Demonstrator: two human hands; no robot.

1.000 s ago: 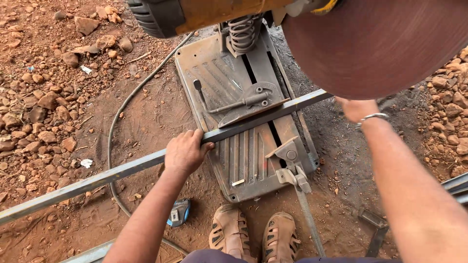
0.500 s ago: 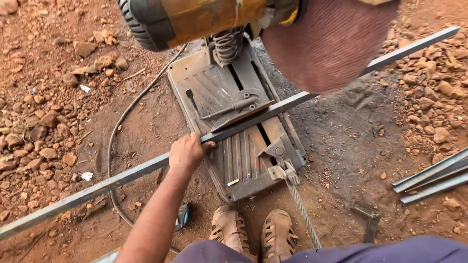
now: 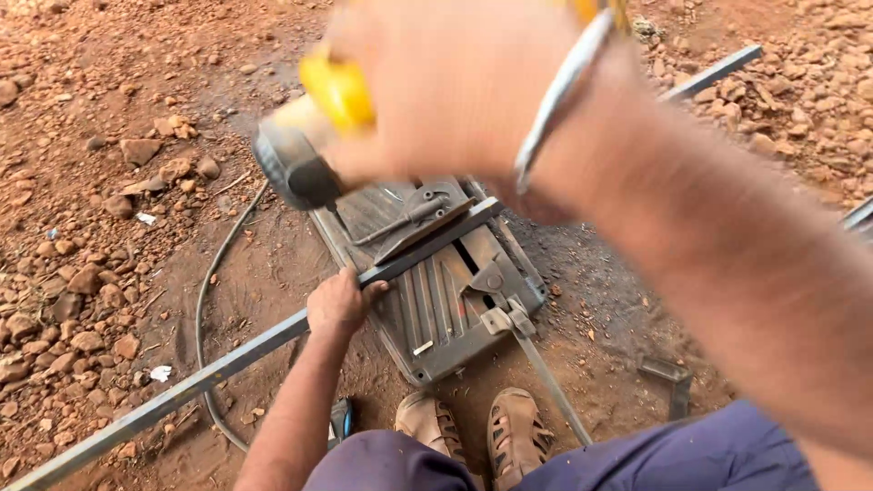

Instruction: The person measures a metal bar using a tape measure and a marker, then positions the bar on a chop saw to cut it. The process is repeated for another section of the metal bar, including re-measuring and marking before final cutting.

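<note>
My left hand is closed around a long grey steel bar that lies diagonally across the metal base of a chop saw on the ground. My right hand, blurred and close to the camera, is wrapped over the saw's yellow handle, with a metal bracelet on the wrist. The saw's dark motor housing hangs above the base. My right arm hides the blade.
Red earth with loose stones lies all around. A grey cable curves left of the base. My sandalled feet rest at its near edge beside the vise handle. A small metal offcut and more bars lie at right.
My right hand has come up in front of the camera onto the saw's yellow handle. My left hand has stayed on the bar, and the view has shifted.
</note>
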